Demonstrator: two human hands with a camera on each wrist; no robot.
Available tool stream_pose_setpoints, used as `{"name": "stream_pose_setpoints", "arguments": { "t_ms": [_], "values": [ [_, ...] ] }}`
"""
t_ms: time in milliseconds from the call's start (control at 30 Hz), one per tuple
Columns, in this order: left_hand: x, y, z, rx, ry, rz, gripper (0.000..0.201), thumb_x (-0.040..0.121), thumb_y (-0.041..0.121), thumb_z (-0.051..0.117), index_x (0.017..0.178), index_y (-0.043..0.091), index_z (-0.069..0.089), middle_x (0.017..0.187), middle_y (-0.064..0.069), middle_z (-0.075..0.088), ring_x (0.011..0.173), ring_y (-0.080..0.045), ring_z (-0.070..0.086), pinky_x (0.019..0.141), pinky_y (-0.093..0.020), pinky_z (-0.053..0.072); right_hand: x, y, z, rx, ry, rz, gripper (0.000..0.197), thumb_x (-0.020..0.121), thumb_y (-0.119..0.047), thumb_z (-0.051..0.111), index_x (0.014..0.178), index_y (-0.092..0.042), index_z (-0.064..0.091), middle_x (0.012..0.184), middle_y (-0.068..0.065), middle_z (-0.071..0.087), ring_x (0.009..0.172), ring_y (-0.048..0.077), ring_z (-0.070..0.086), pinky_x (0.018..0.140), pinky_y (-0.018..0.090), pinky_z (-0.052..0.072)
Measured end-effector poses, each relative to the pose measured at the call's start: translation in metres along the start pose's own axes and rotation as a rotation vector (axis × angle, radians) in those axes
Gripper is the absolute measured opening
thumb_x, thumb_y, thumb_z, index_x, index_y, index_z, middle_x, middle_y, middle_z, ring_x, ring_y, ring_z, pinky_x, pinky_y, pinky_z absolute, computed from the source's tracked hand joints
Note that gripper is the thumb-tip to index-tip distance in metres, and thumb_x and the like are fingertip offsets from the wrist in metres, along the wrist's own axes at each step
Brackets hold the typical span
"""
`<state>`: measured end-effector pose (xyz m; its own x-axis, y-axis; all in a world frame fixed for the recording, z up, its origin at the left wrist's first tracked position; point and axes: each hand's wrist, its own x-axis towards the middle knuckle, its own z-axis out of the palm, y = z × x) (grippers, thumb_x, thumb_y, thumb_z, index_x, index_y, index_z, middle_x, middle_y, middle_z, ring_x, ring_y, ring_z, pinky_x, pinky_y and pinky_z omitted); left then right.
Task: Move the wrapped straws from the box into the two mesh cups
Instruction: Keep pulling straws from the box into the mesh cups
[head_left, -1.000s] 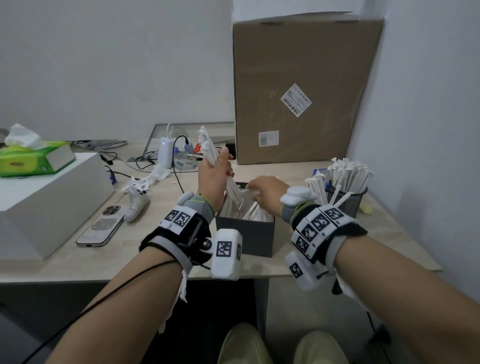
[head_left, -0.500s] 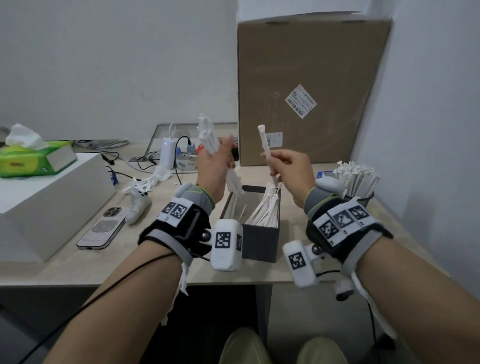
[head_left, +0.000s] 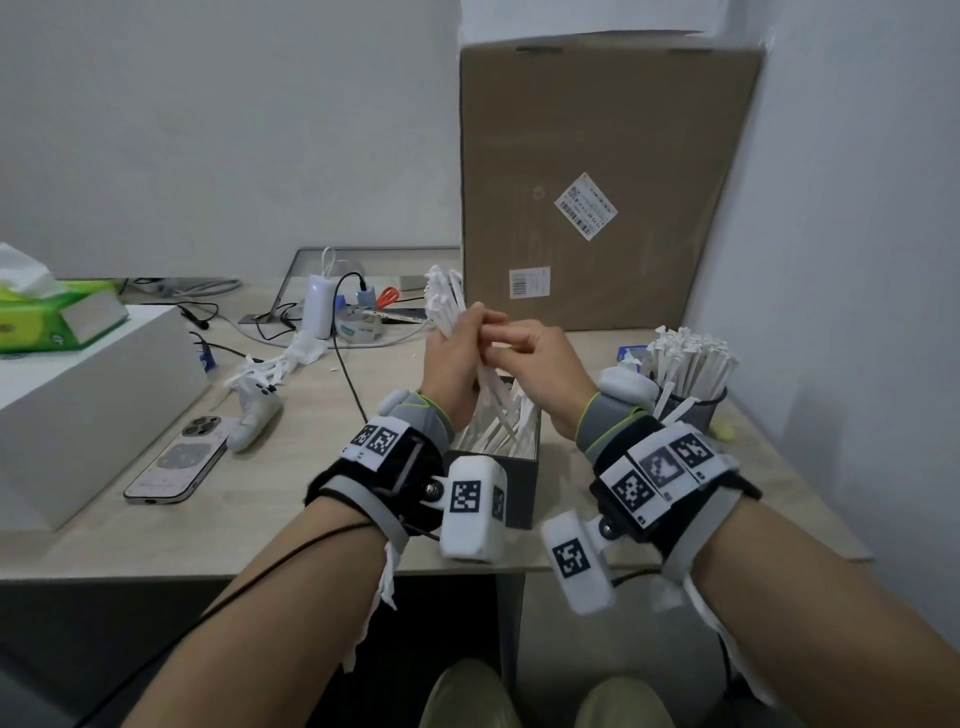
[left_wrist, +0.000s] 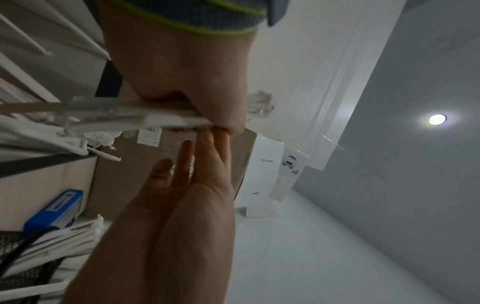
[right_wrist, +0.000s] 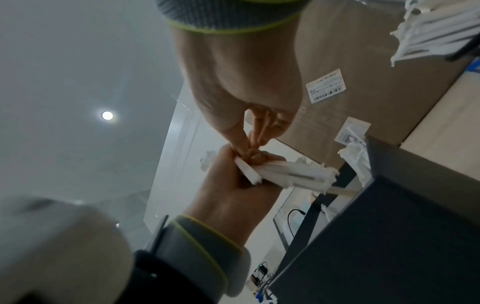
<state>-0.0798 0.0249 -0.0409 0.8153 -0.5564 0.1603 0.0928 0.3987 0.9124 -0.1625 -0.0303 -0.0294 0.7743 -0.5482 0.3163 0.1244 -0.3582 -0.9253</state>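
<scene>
My left hand (head_left: 460, 343) grips a bundle of white wrapped straws (head_left: 444, 296) upright above the dark box (head_left: 524, 483), which has more wrapped straws (head_left: 498, 431) leaning inside. My right hand (head_left: 511, 345) meets the left one and pinches a wrapped straw against the bundle. From the right wrist, its fingertips (right_wrist: 249, 144) close on the bundle (right_wrist: 293, 174) in the left hand (right_wrist: 233, 189). From the left wrist, the bundle (left_wrist: 116, 117) sticks out to the left. A black mesh cup (head_left: 698, 408) at the right is packed with straws (head_left: 691, 353). I see no second cup.
A tall cardboard box (head_left: 597, 182) stands behind the hands, against the right wall. On the left lie a phone (head_left: 176, 462), a white controller (head_left: 254, 415), a large white box (head_left: 78, 405) with a green tissue pack (head_left: 57, 322), and a charger with cables (head_left: 317, 306).
My right hand took one straw out of the dark box, raised it, then carried it left to the bundle. The left hand stayed up with its bundle.
</scene>
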Motion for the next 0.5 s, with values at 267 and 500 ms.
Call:
{"name": "stream_pose_setpoints", "arguments": {
  "t_ms": [267,500],
  "values": [
    [0.014,0.02,-0.011,-0.203,0.11,0.049,0.034,0.095,0.031,0.052,0.068,0.01,0.056,0.06,-0.002,0.054,0.051,-0.011,0.055,0.054,-0.023,0.048,-0.007,0.016,-0.019,0.1,0.188,0.202,0.034,0.098,-0.028,0.043,0.124,-0.014,0.059,0.115,-0.007,0.057,0.111,0.008,0.049,0.09,0.022,0.036],
    [0.013,0.039,0.001,-0.413,0.116,0.071,0.032,0.094,0.03,0.054,0.069,0.01,0.052,0.053,0.002,0.053,0.05,-0.01,0.056,0.058,-0.024,0.051,-0.003,0.018,-0.005,0.599,0.125,0.469,0.057,0.099,-0.049,0.029,0.133,-0.007,0.048,0.136,0.01,0.051,0.128,0.018,0.044,0.11,0.033,0.03]
  ]
}}
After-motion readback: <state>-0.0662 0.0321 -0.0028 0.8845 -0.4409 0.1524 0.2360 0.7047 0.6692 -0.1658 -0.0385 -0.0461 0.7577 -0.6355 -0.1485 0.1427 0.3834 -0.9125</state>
